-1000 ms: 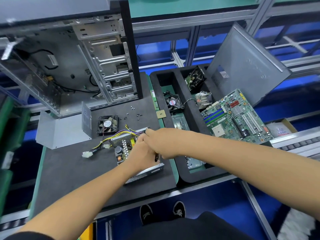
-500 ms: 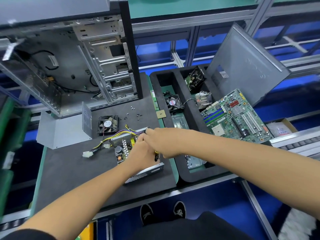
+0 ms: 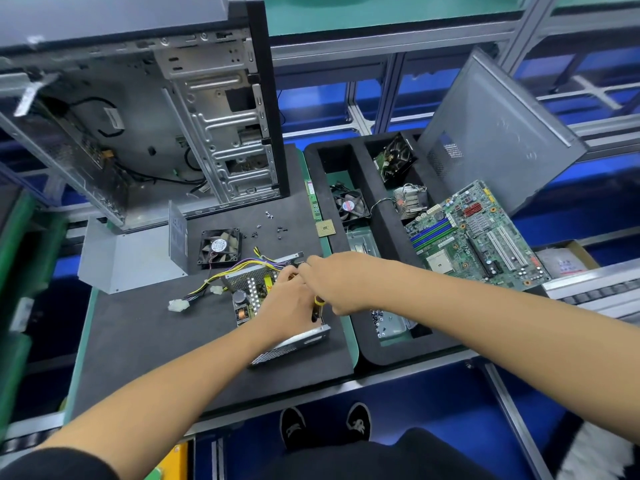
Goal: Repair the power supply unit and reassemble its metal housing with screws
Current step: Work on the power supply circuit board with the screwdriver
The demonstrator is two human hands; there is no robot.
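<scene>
left hand: we see it resting on the psu, grip unclear
right hand: clamped on a screwdriver
desk: carries the psu

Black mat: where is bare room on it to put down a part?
The mat is bare in the near-left corner, below the white plugs and left of the supply. It is crowded behind: fan, loose screws, grey cover.

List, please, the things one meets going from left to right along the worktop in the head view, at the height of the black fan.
Bent metal cover → black fan → loose screws → CPU chip → foam tray → motherboard → cardboard box.
</scene>
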